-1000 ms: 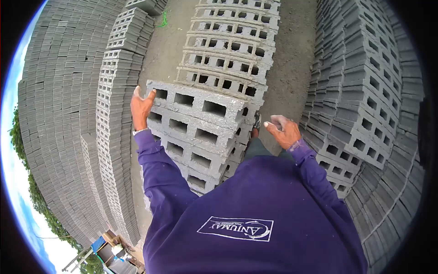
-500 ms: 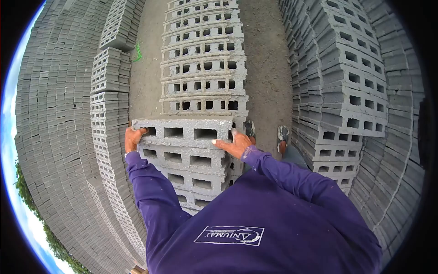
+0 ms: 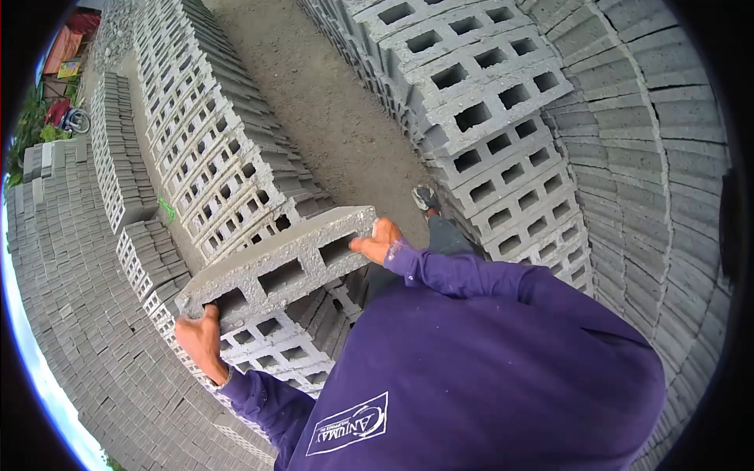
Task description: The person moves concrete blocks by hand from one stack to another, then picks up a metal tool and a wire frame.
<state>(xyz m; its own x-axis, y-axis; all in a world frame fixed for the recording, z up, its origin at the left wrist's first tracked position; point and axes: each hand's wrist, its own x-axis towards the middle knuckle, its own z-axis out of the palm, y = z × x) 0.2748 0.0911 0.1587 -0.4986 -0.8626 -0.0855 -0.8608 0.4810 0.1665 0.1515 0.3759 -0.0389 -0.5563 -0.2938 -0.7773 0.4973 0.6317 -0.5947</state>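
Note:
Between my two hands is a grey hollow concrete block (image 3: 251, 289) with three rectangular holes facing me. It is raised above a stack of like blocks (image 3: 292, 353) and slants up toward the right. My left hand (image 3: 201, 339) grips its left end, with a finger in the left hole. At the other end, my right hand (image 3: 378, 240) is closed on the block, its thumb at the right hole. The fingers behind the block are hidden.
A long row of blocks (image 3: 206, 133) runs ahead. To the right rises a stepped stack of blocks (image 3: 503, 149), with a dirt path (image 3: 338, 118) between. More piled blocks (image 3: 71, 267) fill the left side. A foot (image 3: 425, 198) stands on the path.
The block has come up off the stack, carried by both hands, and its right end has tilted up. My view and body have swung to the right, toward the stepped stack.

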